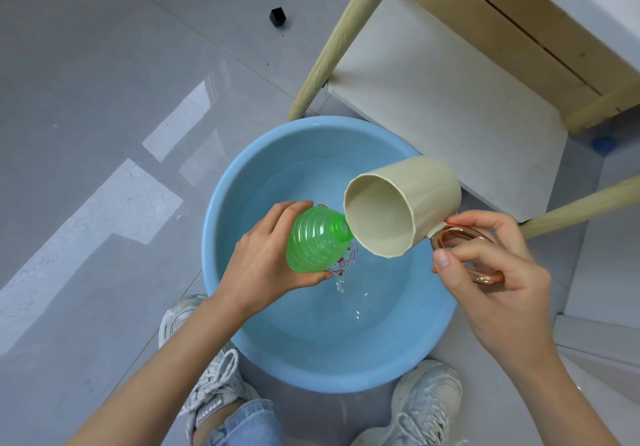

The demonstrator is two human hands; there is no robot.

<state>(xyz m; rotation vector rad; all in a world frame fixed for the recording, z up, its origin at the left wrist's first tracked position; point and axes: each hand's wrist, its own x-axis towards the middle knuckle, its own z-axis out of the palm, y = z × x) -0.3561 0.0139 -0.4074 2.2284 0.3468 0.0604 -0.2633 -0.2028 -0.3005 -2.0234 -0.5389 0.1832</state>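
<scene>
A blue plastic basin (221, 237) with shallow water stands on the floor between my feet. Above it my left hand (266, 258) grips a ribbed green plastic bottle (315, 241) with its open neck pointing right. My right hand (491, 272) holds the copper-coloured ring handle (481, 277) of a cream mug (405, 203). The mug is tipped on its side, its rim touching the bottle's neck. The mug's inside looks empty.
A wooden stool with pale legs (346, 36) and a white lower shelf (450, 116) stands just behind the basin. A small black cube (277, 16) lies on the grey tile floor farther back. My white sneakers (426, 404) flank the basin's near edge.
</scene>
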